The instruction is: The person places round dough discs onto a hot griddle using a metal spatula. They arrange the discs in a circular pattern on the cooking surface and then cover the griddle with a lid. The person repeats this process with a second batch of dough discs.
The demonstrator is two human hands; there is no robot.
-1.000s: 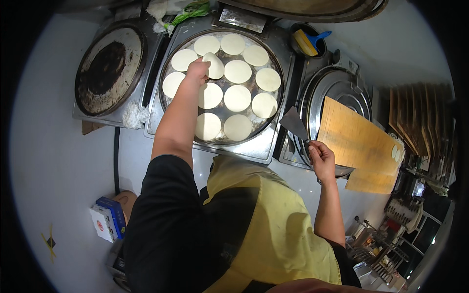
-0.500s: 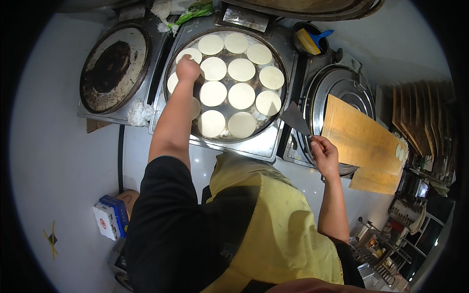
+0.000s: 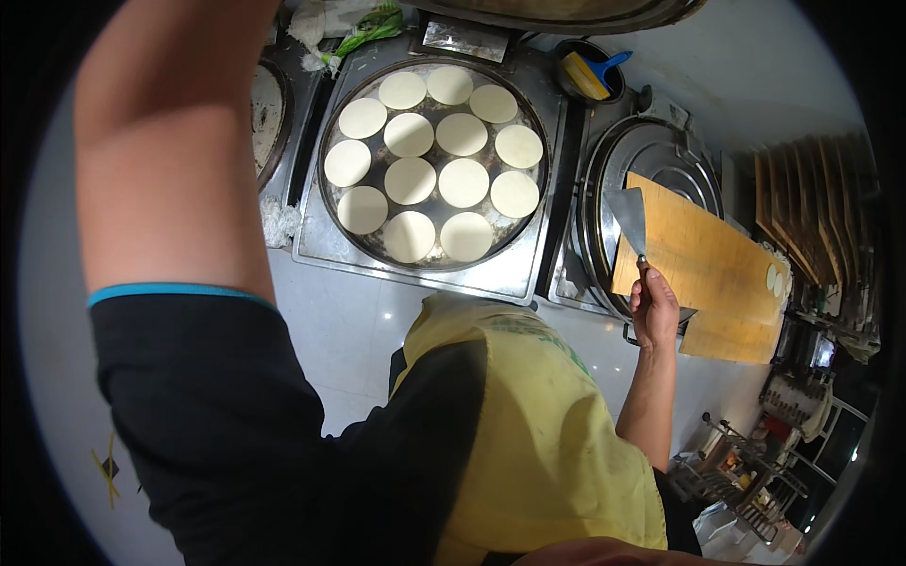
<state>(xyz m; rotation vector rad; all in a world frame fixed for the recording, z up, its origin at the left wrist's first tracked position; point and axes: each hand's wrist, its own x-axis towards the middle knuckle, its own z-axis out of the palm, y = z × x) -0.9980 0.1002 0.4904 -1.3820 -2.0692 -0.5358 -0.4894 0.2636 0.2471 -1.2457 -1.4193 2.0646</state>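
Several round, pale dough discs (image 3: 410, 180) lie spread over a large round griddle (image 3: 376, 247) in front of me. My left arm reaches up past the griddle's left side, and its hand is beyond the top edge of the picture. My right hand (image 3: 654, 309) is closed around the handle of a scraper (image 3: 630, 219). Its broad metal blade points up, over the near left end of a wooden board (image 3: 703, 259). That board lies across a round metal lid (image 3: 651, 156) to the right of the griddle.
Left of the griddle, a second round pan (image 3: 268, 118) is partly hidden by my arm. A dark pot (image 3: 604, 85) with a blue-handled brush (image 3: 590, 75) stands at the back right. A raised round lid (image 3: 566, 17) hangs over the far edge. Several wooden boards (image 3: 802, 212) stand upright at right.
My left hand has left the dough disc at the griddle's left and risen out of view. The scraper has swung upright and rightward, from beside the griddle to over the board.
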